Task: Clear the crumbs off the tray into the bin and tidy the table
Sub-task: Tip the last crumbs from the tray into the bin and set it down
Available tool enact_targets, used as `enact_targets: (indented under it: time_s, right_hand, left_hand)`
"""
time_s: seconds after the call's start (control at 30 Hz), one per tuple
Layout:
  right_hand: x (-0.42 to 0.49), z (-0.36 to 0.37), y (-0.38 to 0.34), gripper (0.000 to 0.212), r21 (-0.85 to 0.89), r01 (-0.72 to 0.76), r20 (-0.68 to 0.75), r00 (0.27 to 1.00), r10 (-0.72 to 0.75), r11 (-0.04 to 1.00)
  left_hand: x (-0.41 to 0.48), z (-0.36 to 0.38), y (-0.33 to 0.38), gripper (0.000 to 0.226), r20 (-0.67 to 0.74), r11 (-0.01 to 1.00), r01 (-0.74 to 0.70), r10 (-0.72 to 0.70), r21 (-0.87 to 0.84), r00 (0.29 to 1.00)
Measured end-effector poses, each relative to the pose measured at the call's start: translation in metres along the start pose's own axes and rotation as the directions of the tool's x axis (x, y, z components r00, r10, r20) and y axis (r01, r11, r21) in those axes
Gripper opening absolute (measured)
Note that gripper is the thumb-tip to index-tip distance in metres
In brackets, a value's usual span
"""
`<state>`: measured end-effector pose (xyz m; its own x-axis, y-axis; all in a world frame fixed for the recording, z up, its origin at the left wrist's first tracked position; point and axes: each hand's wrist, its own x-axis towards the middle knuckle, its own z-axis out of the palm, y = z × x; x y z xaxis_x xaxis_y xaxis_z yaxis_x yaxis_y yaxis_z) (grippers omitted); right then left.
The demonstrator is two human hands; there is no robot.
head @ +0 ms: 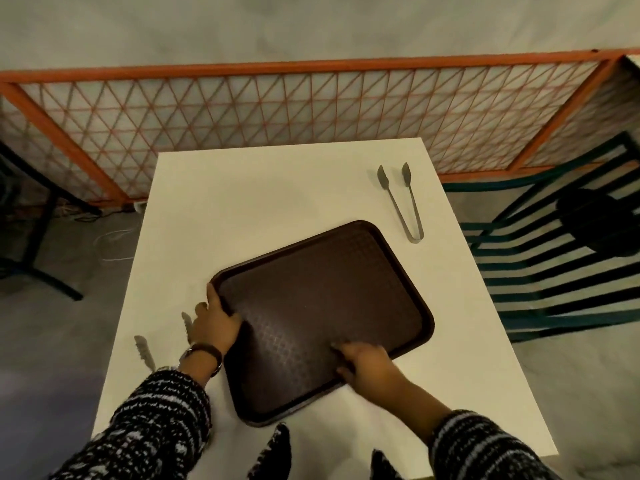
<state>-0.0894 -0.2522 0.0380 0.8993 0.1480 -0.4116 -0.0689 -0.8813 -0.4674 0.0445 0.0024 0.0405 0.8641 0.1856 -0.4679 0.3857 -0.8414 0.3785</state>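
- While the person leans over the white table (277, 188), the head view shows a dark brown tray (322, 306) lying flat near the table's middle, turned so one corner points toward about 1 o'clock.
- Left hand (214, 323) rests on the tray's rim at about 9 o'clock, its fingers curled over the edge with the thumb inside; a watch (204, 355) sits on that wrist.
- Right hand (363, 367) clasps the near rim at about 5 o'clock, fingers pressed together over the tray's surface.
- Metal tongs (401, 202) lie on the table at about 1 o'clock from the tray, apart from it, tips pointing away.
- A second pair of tongs (143, 351) shows at about 8 o'clock, partly hidden behind the left wrist; whether the hand touches it I cannot tell.
- I can make out no crumbs on the tray's textured surface.
- Beyond the table stands an orange lattice fence (311, 109); a green slatted chair (554, 265) sits at 3 o'clock.
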Motion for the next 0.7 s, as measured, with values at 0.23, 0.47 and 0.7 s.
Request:
enact_targets:
  time_s: [0.23, 0.47, 0.7]
  right_hand:
    - [0.002, -0.042, 0.095, 0.124, -0.145, -0.396, -0.025, 0.918, 0.396, 0.907]
    - [-0.01, -0.025, 0.105, 0.127, -0.137, -0.389, 0.015, 0.919, 0.395, 0.911]
    - [0.013, -0.02, 0.081, 0.133, -0.085, -0.412, 0.004, 0.91, 0.414, 0.907]
  left_hand:
    - [-0.102, 0.064, -0.046, 0.138, 0.272, 0.996, -0.079, 0.062, 0.05, 0.96]
    - [-0.1, 0.062, -0.053, 0.148, 0.356, 0.985, -0.119, 0.067, 0.127, 0.932]
    - [-0.054, 0.047, -0.053, 0.142, 0.22, 0.977, -0.169, 0.138, 0.128, 0.966]
